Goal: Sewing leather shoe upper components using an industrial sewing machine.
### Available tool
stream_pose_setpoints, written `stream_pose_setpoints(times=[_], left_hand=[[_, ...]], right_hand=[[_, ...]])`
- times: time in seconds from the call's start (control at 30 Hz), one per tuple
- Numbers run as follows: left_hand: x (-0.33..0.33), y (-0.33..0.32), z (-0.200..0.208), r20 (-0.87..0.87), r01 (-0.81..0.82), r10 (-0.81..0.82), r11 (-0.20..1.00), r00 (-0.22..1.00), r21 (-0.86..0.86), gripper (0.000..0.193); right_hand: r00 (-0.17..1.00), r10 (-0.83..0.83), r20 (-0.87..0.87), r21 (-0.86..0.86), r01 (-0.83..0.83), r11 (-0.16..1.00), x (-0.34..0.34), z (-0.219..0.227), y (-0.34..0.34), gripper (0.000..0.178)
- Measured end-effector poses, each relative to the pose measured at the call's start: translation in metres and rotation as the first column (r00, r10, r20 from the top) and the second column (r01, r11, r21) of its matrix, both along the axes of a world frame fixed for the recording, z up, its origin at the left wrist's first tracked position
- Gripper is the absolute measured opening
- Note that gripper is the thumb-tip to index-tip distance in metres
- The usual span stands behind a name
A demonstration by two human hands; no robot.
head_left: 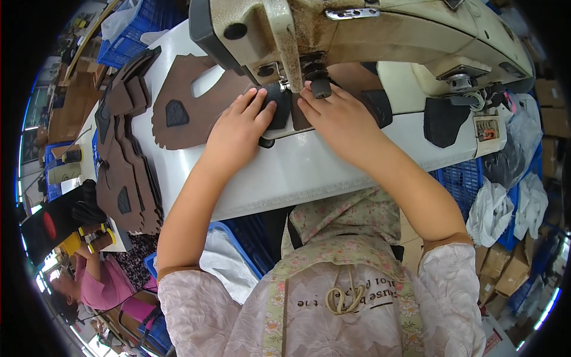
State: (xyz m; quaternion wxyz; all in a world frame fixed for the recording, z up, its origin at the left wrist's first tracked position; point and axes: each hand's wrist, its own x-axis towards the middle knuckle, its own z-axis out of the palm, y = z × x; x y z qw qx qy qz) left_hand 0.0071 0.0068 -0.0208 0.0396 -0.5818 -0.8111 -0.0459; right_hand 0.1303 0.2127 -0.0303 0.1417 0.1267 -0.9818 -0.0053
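Note:
A beige industrial sewing machine stands over the white work table, its needle area above a brown leather-like cut piece. My left hand lies flat with fingers spread on the brown material, fingertips at a black patch left of the presser foot. My right hand rests just right of the foot, fingers stretched out on the brown material and partly behind a dark round knob. Another black patch shows beside that hand, and a smaller one sits on the piece's left part.
Brown cut pieces are stacked at the table's left side. A loose black piece lies on the right. Blue crates and plastic bags stand beyond the right edge. Another person sits at lower left.

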Motion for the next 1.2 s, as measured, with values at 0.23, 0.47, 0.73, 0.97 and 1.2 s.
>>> stream_pose_setpoints(times=[0.23,0.47,0.73,0.97,1.2], left_hand=[[-0.008,-0.005,-0.006,-0.023,0.020,-0.020,1.000,1.000,0.016,0.043],[-0.011,-0.007,-0.011,0.010,0.020,-0.021,0.997,1.000,0.076,0.050],[-0.013,-0.011,-0.017,-0.042,0.030,-0.026,0.995,0.999,0.096,0.051],[-0.004,-0.007,-0.015,-0.044,0.018,-0.014,0.995,0.999,0.100,0.051],[-0.005,-0.007,-0.015,-0.051,0.028,-0.022,0.992,0.998,0.120,0.051]], right_hand=[[0.996,0.034,-0.080,-0.095,-0.041,0.995,-0.001,-0.006,-0.002,0.032],[0.995,0.047,-0.085,-0.166,-0.061,0.984,-0.003,-0.014,0.002,0.032],[0.994,0.059,-0.088,-0.222,-0.077,0.972,-0.002,-0.017,0.004,0.031],[0.995,0.048,-0.084,-0.277,-0.070,0.958,0.000,-0.021,0.011,0.033],[0.993,0.066,-0.093,-0.305,-0.092,0.948,-0.003,-0.025,0.013,0.033]])
